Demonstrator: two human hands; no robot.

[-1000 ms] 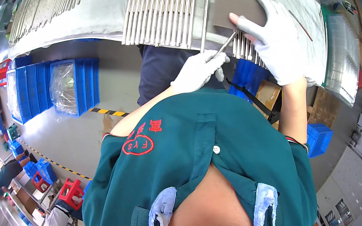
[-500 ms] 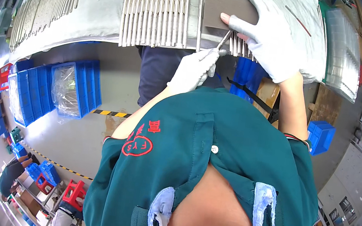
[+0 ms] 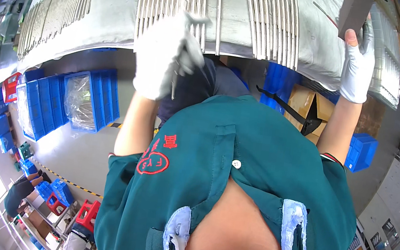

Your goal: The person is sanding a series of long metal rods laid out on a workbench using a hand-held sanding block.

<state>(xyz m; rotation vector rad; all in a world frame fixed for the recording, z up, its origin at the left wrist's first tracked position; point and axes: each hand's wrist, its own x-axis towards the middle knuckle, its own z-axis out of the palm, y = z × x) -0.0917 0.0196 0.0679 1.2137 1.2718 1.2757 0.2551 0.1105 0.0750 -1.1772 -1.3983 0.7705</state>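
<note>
As the left hand (image 3: 161, 51) blurs, grip's unclear; the right (image 3: 357, 72) clasps a taupe block (image 3: 354, 14).

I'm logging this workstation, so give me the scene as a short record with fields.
Left hand: white-gloved, motion-blurred, in front of the middle rod row; appears closed around a metal rod
Right hand: white-gloved, gripping a grey-brown block, thumb on its near end
Surface: table with white cloth
Rods on cloth: left row, middle row, right row; one single rod between middle and right rows
Floor, left: blue crates
</note>
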